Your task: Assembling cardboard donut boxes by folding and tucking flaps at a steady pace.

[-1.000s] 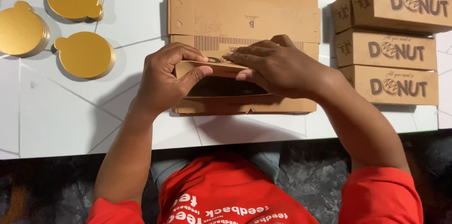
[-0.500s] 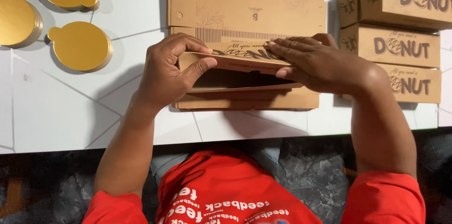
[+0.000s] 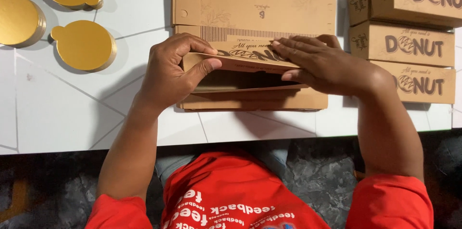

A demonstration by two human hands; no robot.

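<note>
A brown cardboard box blank lies flat on the white table, partly folded at its near side. My left hand grips the left end of the raised printed panel, thumb under it and fingers over the top. My right hand lies flat on the right part of that same panel and presses it down. A dark gap shows beneath the raised panel. The bottom flap of the blank rests on the table under both hands.
Three round gold cake boards with small tabs sit at the back left. A stack of three folded brown printed boxes stands at the right. The table's front edge runs just before my red shirt.
The printed panel has been lifted and folded further over. My right hand slid right along it and flattened out. The view has shifted slightly.
</note>
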